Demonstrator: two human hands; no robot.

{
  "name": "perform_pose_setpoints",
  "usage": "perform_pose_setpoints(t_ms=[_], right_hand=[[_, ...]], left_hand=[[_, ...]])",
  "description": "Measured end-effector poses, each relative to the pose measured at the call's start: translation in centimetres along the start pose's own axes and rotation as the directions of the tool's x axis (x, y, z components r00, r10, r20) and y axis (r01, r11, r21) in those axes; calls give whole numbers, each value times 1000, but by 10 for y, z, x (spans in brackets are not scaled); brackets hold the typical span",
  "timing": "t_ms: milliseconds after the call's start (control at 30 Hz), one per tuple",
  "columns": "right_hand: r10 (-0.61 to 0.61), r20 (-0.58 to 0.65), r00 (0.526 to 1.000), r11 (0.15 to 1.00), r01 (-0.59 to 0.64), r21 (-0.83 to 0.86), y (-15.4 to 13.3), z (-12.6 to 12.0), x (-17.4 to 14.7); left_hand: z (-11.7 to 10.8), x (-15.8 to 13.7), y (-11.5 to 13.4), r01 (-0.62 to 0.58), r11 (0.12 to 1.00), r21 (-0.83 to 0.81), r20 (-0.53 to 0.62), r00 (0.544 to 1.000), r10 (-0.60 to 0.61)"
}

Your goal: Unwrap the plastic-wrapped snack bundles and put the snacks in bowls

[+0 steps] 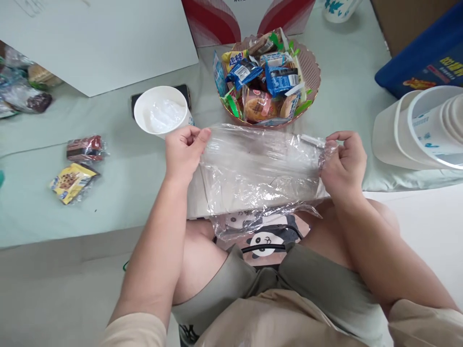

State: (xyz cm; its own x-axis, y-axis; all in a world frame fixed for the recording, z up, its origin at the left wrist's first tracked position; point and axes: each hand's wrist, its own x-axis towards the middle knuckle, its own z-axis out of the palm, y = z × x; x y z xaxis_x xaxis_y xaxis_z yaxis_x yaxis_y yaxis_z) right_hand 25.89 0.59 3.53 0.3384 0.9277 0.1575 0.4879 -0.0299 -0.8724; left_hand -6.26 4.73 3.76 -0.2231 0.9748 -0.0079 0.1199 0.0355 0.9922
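Observation:
A clear plastic bag (260, 168) is stretched sideways between my hands, over the table's front edge and above my lap. My left hand (184, 154) pinches its upper left corner between thumb and fingers. At the other end, my right hand (343, 166) is closed around the bag's gathered right side. Just behind my left hand stands a white paper cup (162, 110) with crumpled clear plastic inside. Beyond the bag is a pink ribbed bowl (310, 72) heaped with wrapped snacks (262, 77).
A phone (184, 94) lies partly hidden behind the cup. Two wrapped snacks, one red (86, 148) and one yellow (72, 183), lie at left. White tubs (388, 130) with nested paper cups stand at right, beside a blue package (419, 62). A white box (108, 43) stands at the back.

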Motion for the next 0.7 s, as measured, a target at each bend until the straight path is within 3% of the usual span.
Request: perform_pose_setpoints(t_ms=[67,133,233,267,300,400,500,600,700], right_hand=[[-16,-43,999,996,20,84,-1,3,0],[-47,-81,996,985,60,162,-3,5,0],[-86,-112,990,964,111,243,-4,5,2],[-97,-125,987,955,128,269,-4,4,4],[-111,-150,982,940,153,304,-3,4,5],[-98,-136,986,872,151,465,1,1,6],[-1,128,992,842,-68,535,5,1,4],[87,321,943,909,-207,362,4,2,1],[98,323,941,950,-185,252,0,1,1]], left_hand=[[2,-4,6,80,975,-206,47,996,-71],[2,-11,13,263,913,-311,237,952,-194],[2,-21,21,512,846,-148,505,775,-380],[2,-23,21,539,839,-77,532,734,-423],[3,-24,21,542,840,-28,527,722,-448],[8,-22,16,472,881,-19,411,807,-424],[11,-15,12,418,907,-48,318,867,-383],[8,-11,10,392,919,-37,341,870,-357],[3,-10,10,361,932,34,425,839,-340]])
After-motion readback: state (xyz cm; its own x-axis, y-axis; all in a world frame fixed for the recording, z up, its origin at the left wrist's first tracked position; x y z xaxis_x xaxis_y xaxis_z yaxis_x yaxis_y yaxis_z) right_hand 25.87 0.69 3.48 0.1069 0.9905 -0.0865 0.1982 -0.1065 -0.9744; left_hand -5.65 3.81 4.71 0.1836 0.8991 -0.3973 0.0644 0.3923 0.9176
